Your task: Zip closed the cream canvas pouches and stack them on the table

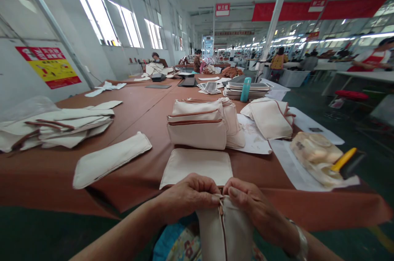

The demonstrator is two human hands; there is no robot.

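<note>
A cream fabric piece with a brown-edged seam down its middle hangs over my lap at the table's near edge. My left hand pinches its top edge left of the seam. Just right of the seam, my right hand grips the same edge, with the fingers curled. The two hands are almost touching. Beyond them a flat cream panel lies on the brown table. Behind that panel stands a stack of cream pieces with brown edging.
Left are a single cream panel and a cream pile. To the right sit folded pieces, a plastic-wrapped bundle and a yellow-handled tool. A teal object stands farther back. Several people are in the distance.
</note>
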